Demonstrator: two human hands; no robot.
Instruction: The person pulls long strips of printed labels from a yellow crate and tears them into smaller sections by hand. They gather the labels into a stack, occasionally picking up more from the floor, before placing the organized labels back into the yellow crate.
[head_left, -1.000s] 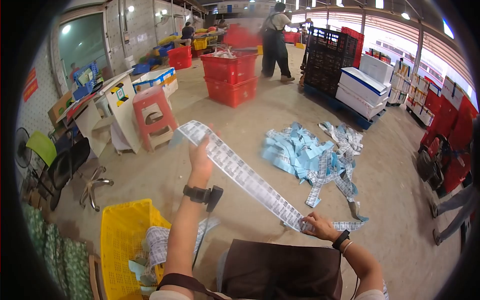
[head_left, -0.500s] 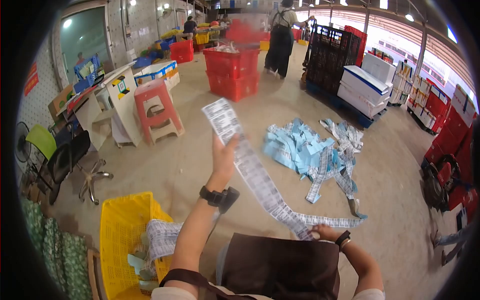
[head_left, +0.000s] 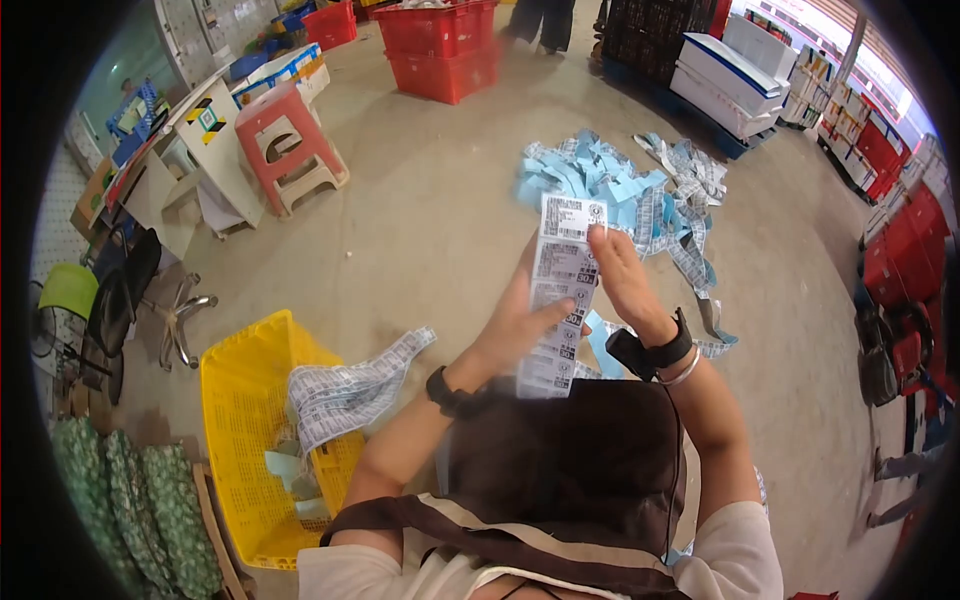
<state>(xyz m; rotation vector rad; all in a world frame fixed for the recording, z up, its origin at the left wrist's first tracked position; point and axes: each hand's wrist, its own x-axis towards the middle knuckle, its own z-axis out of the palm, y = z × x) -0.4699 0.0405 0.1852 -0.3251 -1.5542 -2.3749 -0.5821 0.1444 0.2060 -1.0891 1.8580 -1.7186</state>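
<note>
Head: wht label strip (head_left: 561, 266), blk print

The left hand (head_left: 522, 324) grips a strip of printed labels (head_left: 566, 262), its thumb across the front, while the right hand (head_left: 634, 285) touches the strip's right edge; beyond, blue and white strips (head_left: 600, 175) lie heaped on the floor (head_left: 420, 230)

Both elbows are bent, the left forearm (head_left: 405, 440) slanting up and rightward and the right forearm (head_left: 710, 410) up and leftward, so the hands come close together before the torso. The left hand (head_left: 525, 320) is closed in a pinch, its thumb (head_left: 553, 316) pointing toward the right hand (head_left: 632, 280), which sits slightly higher with fingers extended, pointing up and leftward.
</note>
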